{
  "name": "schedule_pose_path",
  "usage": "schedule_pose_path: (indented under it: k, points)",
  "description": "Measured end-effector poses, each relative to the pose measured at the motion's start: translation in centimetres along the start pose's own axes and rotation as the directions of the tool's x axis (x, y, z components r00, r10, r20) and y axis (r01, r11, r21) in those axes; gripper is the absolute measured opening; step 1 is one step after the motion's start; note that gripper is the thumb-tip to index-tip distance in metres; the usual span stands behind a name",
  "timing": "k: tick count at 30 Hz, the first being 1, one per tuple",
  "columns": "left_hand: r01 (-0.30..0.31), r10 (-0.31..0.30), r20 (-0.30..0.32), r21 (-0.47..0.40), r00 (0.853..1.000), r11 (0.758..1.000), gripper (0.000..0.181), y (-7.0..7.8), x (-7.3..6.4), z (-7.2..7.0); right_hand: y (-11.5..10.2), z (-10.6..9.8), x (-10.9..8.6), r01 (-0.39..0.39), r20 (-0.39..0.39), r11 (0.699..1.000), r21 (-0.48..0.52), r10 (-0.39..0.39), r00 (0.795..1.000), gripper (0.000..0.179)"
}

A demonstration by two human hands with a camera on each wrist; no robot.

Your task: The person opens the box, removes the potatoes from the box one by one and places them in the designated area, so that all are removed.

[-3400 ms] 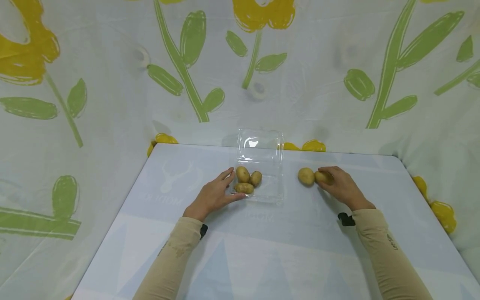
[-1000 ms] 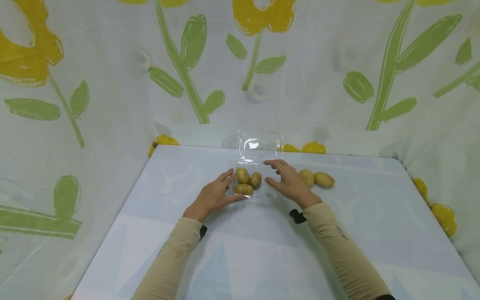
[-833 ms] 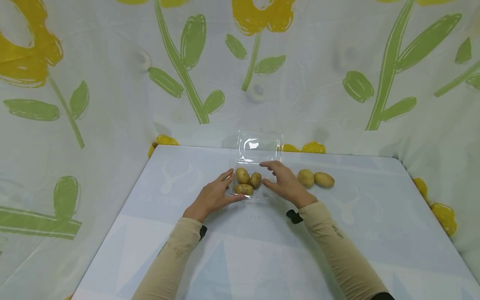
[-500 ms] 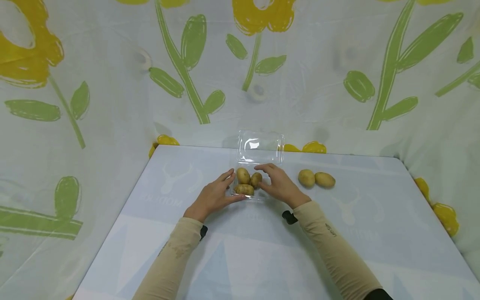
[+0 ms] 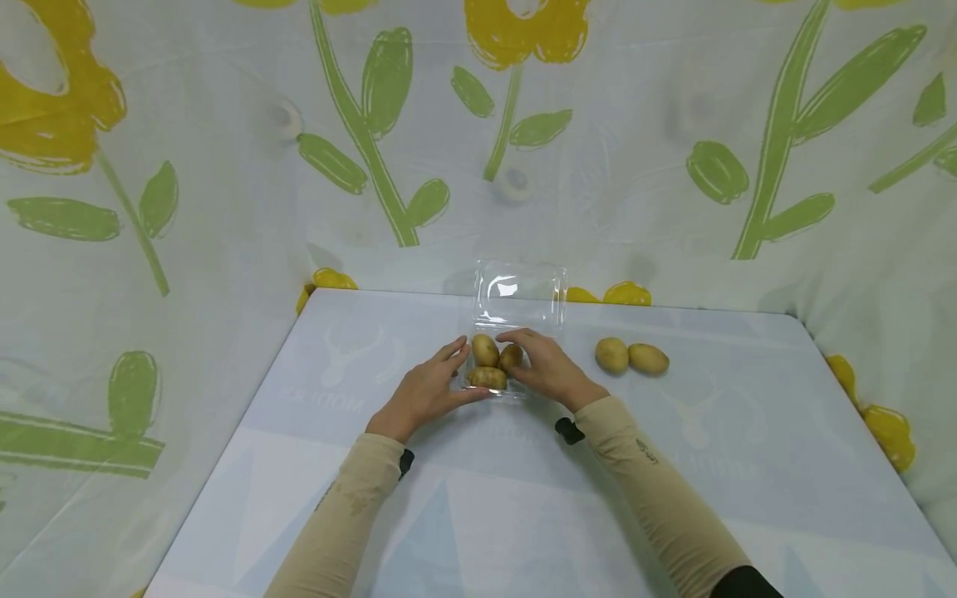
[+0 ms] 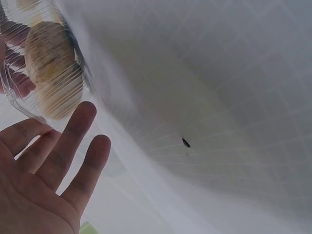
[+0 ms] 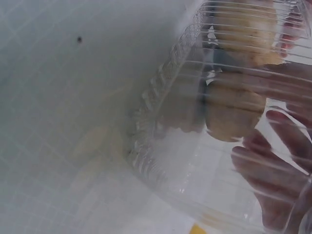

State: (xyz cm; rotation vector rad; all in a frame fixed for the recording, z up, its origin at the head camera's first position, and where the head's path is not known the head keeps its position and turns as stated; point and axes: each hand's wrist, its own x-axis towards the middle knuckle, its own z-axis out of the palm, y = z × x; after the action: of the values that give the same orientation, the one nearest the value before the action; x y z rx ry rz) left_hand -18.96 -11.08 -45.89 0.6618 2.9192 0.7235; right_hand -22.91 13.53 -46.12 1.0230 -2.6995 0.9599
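Note:
A clear plastic clamshell box (image 5: pixel 538 390) stands near the back of the table with its lid (image 5: pixel 519 291) raised. Three potatoes are inside: an oval one (image 5: pixel 484 350), a knobbly one (image 5: pixel 488 378) at the front, and a small one (image 5: pixel 512 358). My left hand (image 5: pixel 426 393) rests against the box's left front corner, fingers fairly straight; the left wrist view shows its fingertips (image 6: pixel 87 111) beside the wall. Inside the box, my right hand (image 5: pixel 549 367) pinches the small potato between thumb and fingers. Through the clear wall, the right wrist view shows this potato (image 7: pixel 234 109) between the digits.
Two more potatoes, a round one (image 5: pixel 612 355) and an oval one (image 5: pixel 649 359), lie side by side on the table (image 5: pixel 523 515) to the right of the box. A flower-printed curtain (image 5: pixel 598 166) hangs right behind the table edge.
My right hand has let go of the oval potato on the right, moved left over the box, and closed around the small potato. My left hand and the box have stayed put.

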Motion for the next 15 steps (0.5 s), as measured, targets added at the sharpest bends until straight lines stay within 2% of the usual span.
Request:
schedule_pose_path:
  k: [4,8,15]
  points:
    - [-0.003,0.003,-0.007,0.000,1.000,1.000,0.097,-0.10,0.06,0.16,-0.12,0.08,0.16,-0.022,0.033,1.000,-0.006,0.022,0.999,0.057]
    - [-0.005,0.005,-0.011,-0.003,1.000,1.000,0.097,-0.09,0.03,0.17,-0.40,0.05,0.23,-0.078,0.067,0.997,-0.016,0.079,0.995,0.062]
    - [-0.004,0.004,-0.013,-0.011,1.000,1.000,0.097,-0.08,0.00,0.16,-0.39,0.34,0.29,-0.094,0.074,0.995,-0.037,0.097,0.993,0.052]
